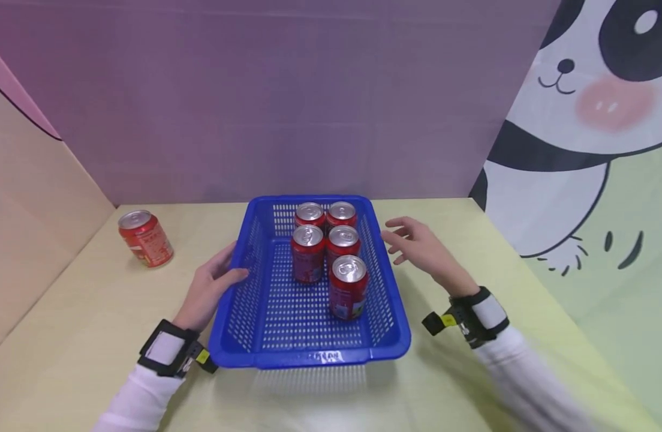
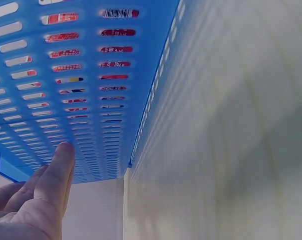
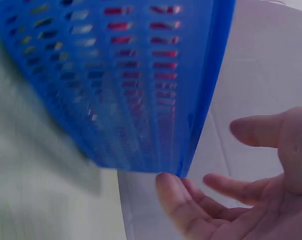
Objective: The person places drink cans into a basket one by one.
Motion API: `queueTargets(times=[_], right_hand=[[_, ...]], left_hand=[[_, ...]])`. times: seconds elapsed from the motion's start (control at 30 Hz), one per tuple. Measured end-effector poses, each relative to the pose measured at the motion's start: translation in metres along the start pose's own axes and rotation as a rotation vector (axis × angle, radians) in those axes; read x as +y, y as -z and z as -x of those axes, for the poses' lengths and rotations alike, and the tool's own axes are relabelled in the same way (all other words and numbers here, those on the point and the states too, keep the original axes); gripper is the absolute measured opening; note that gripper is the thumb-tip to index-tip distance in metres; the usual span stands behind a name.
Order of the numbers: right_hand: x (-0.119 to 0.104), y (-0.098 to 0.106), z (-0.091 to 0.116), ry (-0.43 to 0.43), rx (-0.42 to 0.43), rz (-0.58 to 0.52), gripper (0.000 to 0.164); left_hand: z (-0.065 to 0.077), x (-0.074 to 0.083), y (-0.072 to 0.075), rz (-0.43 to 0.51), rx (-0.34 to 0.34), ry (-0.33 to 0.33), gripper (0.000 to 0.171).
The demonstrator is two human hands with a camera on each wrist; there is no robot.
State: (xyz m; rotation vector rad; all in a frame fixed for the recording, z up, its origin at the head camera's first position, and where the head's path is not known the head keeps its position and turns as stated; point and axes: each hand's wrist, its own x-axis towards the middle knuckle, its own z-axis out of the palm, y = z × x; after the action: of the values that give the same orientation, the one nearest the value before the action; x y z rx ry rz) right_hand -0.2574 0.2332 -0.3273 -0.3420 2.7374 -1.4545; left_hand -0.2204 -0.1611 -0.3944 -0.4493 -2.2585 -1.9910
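A blue plastic basket [image 1: 309, 358] with slotted walls is in the middle of the head view. Several red drink cans [image 1: 307, 255] stand upright in it, mostly along its right half. My left hand [image 1: 205, 293] grips the basket's left side, thumb over the rim and fingers along the outside wall. In the left wrist view those fingers [image 2: 53, 182] lie against the slotted side. By the right rim my right hand [image 1: 420, 247] is held with fingers spread and loosely bent, holding nothing. Its fingertips come right up to the basket's edge in the right wrist view.
One more red can [image 1: 146, 238] stands on the pale table [image 1: 83, 336] to the left of the basket. A purple wall [image 1: 309, 102] closes off the back, and a panda-printed panel [image 1: 590, 198] rises on the right.
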Motion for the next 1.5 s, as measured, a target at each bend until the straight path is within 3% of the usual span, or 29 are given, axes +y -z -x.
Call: queueTargets(times=[0.23, 0.5, 0.8, 1.2, 1.37, 1.5], right_hand=[[-0.005, -0.011, 0.002, -0.026, -0.033, 0.094, 0.058], [-0.001, -0.023, -0.001, -0.014, -0.082, 0.043, 0.062], [0.002, -0.038, -0.001, 0.134, -0.016, 0.083, 0.041], [-0.001, -0.041, 0.001, 0.154, 0.027, 0.134, 0.042], [0.001, -0.043, 0.001, 0.155, 0.029, 0.140, 0.045], [0.002, -0.043, 0.002, 0.155, 0.029, 0.138, 0.047]], left_hand=[[-0.001, -0.001, 0.000, -0.006, -0.002, 0.000, 0.061], [0.001, -0.001, 0.002, 0.004, -0.010, -0.005, 0.060], [0.001, 0.001, 0.000, 0.017, -0.012, -0.006, 0.060], [0.001, 0.000, 0.002, 0.010, -0.009, -0.010, 0.060], [-0.001, 0.001, 0.004, -0.035, -0.019, -0.032, 0.060], [-0.005, 0.009, 0.008, -0.165, -0.049, -0.031, 0.058]])
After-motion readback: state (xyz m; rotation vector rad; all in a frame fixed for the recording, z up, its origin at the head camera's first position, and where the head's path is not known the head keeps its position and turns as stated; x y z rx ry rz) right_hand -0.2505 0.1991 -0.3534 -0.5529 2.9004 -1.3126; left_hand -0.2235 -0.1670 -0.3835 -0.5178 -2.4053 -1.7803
